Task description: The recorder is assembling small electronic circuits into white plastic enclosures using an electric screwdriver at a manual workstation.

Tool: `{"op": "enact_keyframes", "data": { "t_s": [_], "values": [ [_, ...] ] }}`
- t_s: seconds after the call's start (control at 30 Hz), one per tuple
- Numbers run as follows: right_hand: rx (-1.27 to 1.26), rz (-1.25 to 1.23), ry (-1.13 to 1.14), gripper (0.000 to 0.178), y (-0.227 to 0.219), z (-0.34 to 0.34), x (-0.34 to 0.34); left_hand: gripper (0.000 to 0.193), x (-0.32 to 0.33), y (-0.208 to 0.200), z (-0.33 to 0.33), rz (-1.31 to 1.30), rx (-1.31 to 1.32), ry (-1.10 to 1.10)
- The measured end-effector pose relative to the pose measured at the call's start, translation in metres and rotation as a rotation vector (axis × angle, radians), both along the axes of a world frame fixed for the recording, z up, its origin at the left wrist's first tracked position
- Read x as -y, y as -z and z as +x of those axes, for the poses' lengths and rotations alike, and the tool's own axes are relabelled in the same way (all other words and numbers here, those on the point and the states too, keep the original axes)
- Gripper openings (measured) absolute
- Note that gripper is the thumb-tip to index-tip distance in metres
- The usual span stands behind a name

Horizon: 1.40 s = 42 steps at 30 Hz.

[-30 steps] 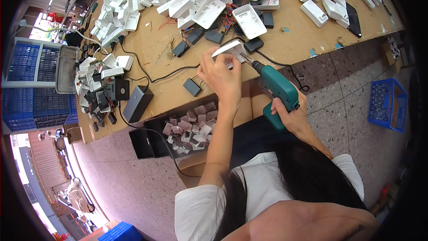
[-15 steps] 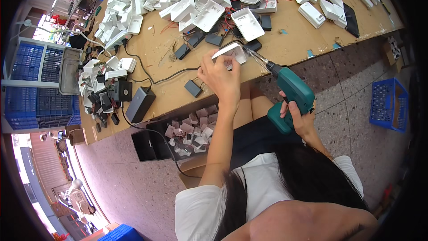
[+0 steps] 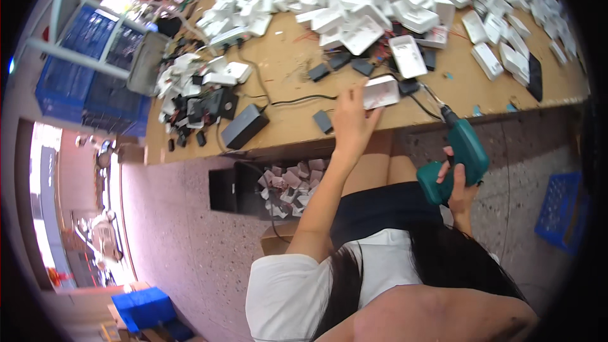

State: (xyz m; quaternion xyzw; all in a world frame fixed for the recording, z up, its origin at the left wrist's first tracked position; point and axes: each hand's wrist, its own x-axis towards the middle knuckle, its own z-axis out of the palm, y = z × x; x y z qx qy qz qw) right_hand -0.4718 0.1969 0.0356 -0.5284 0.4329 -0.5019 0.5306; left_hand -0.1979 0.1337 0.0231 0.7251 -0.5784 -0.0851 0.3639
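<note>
- Grip of the left hand (image 3: 356,119): fingers bent and nearly closed, pinching the left end of a white case (image 3: 385,92), whose hollow side faces up toward the camera.
- White case held above or on the tabletop (image 3: 285,128), just inside its near edge, around the middle of that edge; whether its base touches the surface, I cannot tell.
- Grip of the right hand (image 3: 462,185): clenched around the handle of a green power tool (image 3: 470,147).
- Tool body out past the near edge, over the floor (image 3: 171,215); its thin metal tip reaches back across that edge, apart from the white case.
- Dark box (image 3: 409,86) just beside the case, on the side toward the right edge; a black cable (image 3: 301,99) runs across the surface to the left hand.
- Small dark block (image 3: 322,121) lies near the left hand, close to the near edge.
- Brown surface shows between this block and a large dark adapter (image 3: 246,126) near the left near corner.
- Pile of white cases (image 3: 373,9) fills the far side, limiting room that way.
- Below the near edge, a black bin (image 3: 221,191) stands beside pale pieces (image 3: 292,185).
</note>
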Motion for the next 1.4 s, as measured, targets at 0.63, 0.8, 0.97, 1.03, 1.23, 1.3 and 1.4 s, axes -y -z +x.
{"op": "enact_keyframes", "data": {
  "t_s": [0.63,0.8,0.97,1.03,1.23,1.3,1.4],
  "values": [
    [0.032,-0.114,-0.069,0.042,-0.062,0.009,0.016,0.060,0.000,-0.195,0.454,-0.156,0.789,-0.896],
    [0.015,-0.120,0.029,0.041,-0.046,-0.007,0.039,0.034,0.106,-0.144,0.310,-0.158,0.399,-0.199],
    [-0.018,-0.152,-0.017,0.042,-0.035,-0.019,0.053,0.021,0.144,-0.076,0.067,-0.208,0.012,0.355],
    [-0.031,-0.138,-0.001,0.043,-0.029,-0.029,0.056,0.032,0.146,-0.061,-0.008,-0.161,0.028,0.329],
    [-0.028,-0.121,0.002,0.043,-0.018,-0.057,0.060,0.038,0.165,-0.023,-0.076,0.063,-0.100,0.041],
    [-0.006,-0.121,0.042,0.042,-0.010,-0.067,0.060,0.026,0.157,-0.025,-0.078,0.072,-0.126,0.040],
    [0.015,-0.124,0.089,0.041,-0.007,-0.080,0.065,0.014,0.130,-0.035,-0.073,-0.253,0.145,0.095]
  ]
}}
